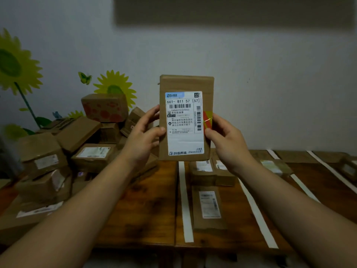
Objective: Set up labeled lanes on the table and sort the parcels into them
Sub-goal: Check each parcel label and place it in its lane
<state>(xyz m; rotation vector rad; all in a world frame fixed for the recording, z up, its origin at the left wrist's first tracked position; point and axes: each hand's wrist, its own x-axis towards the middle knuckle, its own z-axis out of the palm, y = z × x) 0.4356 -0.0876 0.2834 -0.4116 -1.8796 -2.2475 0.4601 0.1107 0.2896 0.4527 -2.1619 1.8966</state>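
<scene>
Brown cardboard boxes (58,151) lie heaped on the left part of the wooden table (146,209), several with a white label facing up. One printed box (105,108) with orange marks sits on top of the heap. Yellow sunflower stickers (13,62) and a butterfly sticker (85,77) show on the wall behind.

Our left hand (144,132) grasps the left edge of the raised parcel (185,117), with the thumb on the front face and the fingers curled behind. We hold this parcel upright in the air, above the table, with its shipping label (184,122) facing us. The label reads "661- B11 57 [57]" above a barcode. Our right hand (226,144) grasps the right edge, thumb on the front just beside the label.

White tape strips divide the table below into lanes. Between the first strip (185,206) and the second strip (255,211) lie three parcels: a long flat parcel (208,207) nearer to us, and two small parcels (202,171) side by side behind it. Further right, a blurred parcel (274,167) covers part of the third strip (303,186). Beyond the fourth strip (328,169), an edge parcel (348,168) lies at the right border of the view.
</scene>
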